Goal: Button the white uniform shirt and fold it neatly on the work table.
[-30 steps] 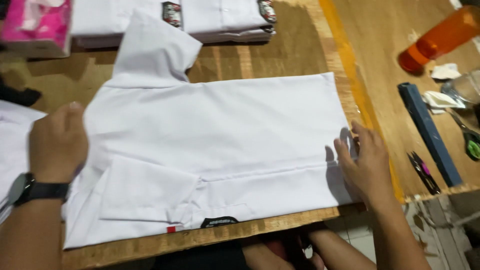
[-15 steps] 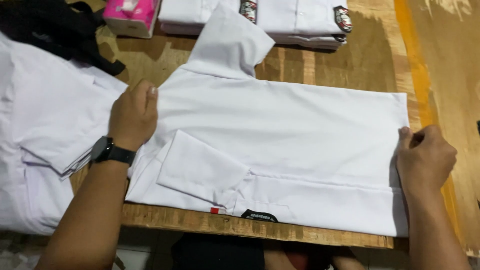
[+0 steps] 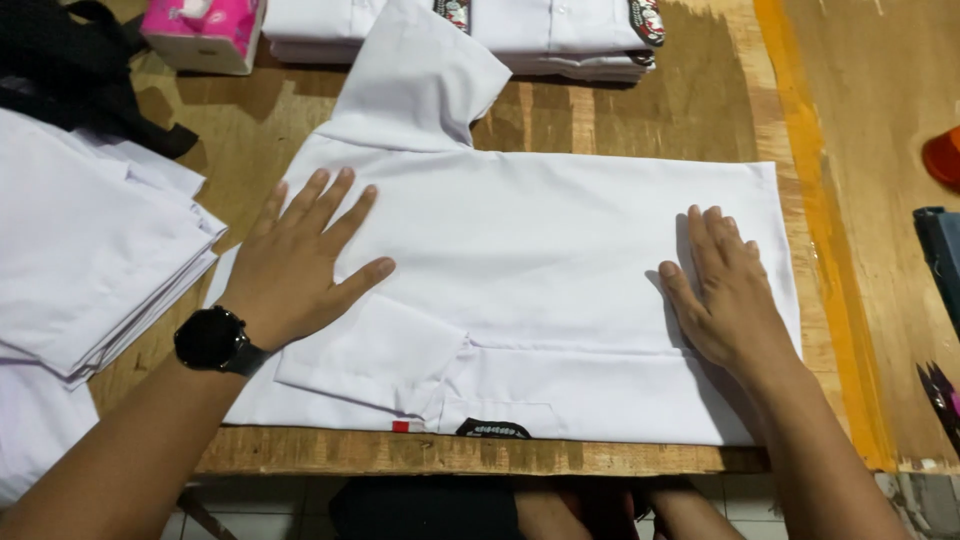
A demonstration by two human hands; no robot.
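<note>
- Hands: left hand (image 3: 300, 262) and right hand (image 3: 722, 292), both flat with fingers spread, pressing on the white shirt (image 3: 545, 255), gripping nothing.
- Wooden surface (image 3: 640, 115): carries the shirt, which lies folded at its near edge.
- Stack of white garments (image 3: 85, 240): left of the shirt.
- Folded shirts (image 3: 560, 35): far edge.
- Pink tissue box (image 3: 205, 30): far left.
- Black wristwatch (image 3: 212, 340): on the left wrist.

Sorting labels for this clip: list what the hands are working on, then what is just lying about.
In hand:
left hand and right hand, flat on the white shirt

Lying about:
folded shirts
shirt pile
tissue box
black cloth
scissors
</note>
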